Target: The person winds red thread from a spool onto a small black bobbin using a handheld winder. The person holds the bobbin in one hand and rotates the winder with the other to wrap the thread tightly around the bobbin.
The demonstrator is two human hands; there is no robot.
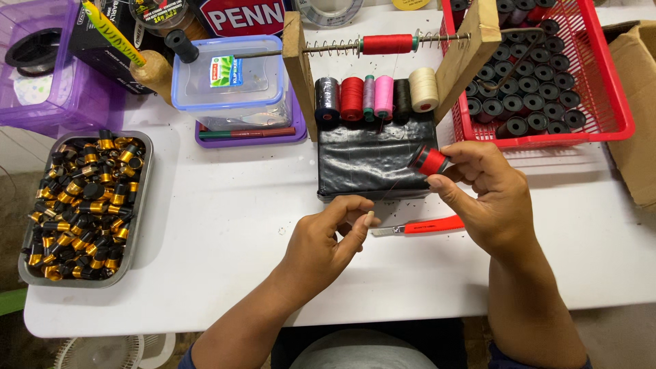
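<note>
My right hand (488,195) holds a small black bobbin wound with red thread (429,161) between thumb and fingers, just over the right end of a black wrapped block (369,160). My left hand (328,239) pinches a thin red thread end between thumb and forefinger; the thread runs up toward the bobbin. A red-handled cutter (420,226) lies on the white table (225,205) between my hands. Behind the block stands a wooden frame (299,65) with a red spool (387,44) on a spring rod and a row of coloured thread spools (376,96) below.
A red basket (615,102) of several black empty bobbins sits at the back right, beside a cardboard box (639,102). A metal tray (140,205) of black-and-gold parts is at the left. A clear lidded container (229,82) and purple bins (55,89) stand behind.
</note>
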